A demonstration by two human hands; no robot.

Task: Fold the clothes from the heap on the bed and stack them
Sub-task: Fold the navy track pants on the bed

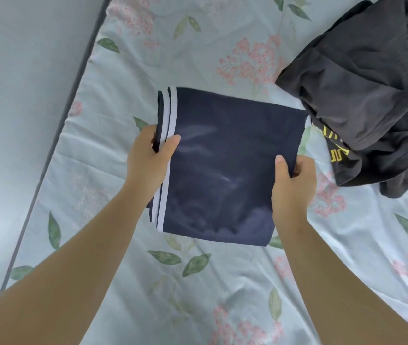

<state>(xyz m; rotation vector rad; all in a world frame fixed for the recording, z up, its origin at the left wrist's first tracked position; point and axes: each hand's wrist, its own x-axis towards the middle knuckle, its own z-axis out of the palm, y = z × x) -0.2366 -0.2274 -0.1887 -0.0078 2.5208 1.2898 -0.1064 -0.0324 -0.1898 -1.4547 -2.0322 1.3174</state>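
Far left there's a plain grey surface, wall or floor, I can't tell. Then comes the dark bed edge, running up on a slant. Next the bed itself, flowered sheet, lightly creased.

Now my left hand: thumb on top, fingers curled under, gripping the white-striped side of the navy piece. The piece sits mid-bed between my hands, folded down to a tidy rectangle with its layers lined up at the stripes. Whether it rests on the sheet or hangs just above it, I can't say. My right hand takes the plain side the same way, thumb over and fingers tucked beneath, pinching the fold.

Off to the right lies the heap, black clothes all rumpled, with a bit of yellow print poking out low down.

So where am I? This piece looks finished bar setting it down. No stack shows anywhere, and the heap looks untouched, so I'd call most of the job left to do.

As for room, the heap's near corner comes right up beside the piece's far right corner. There's open sheet beyond the piece and plenty of it towards me. Leftward the strip of sheet is narrower, and the edge is one to mind
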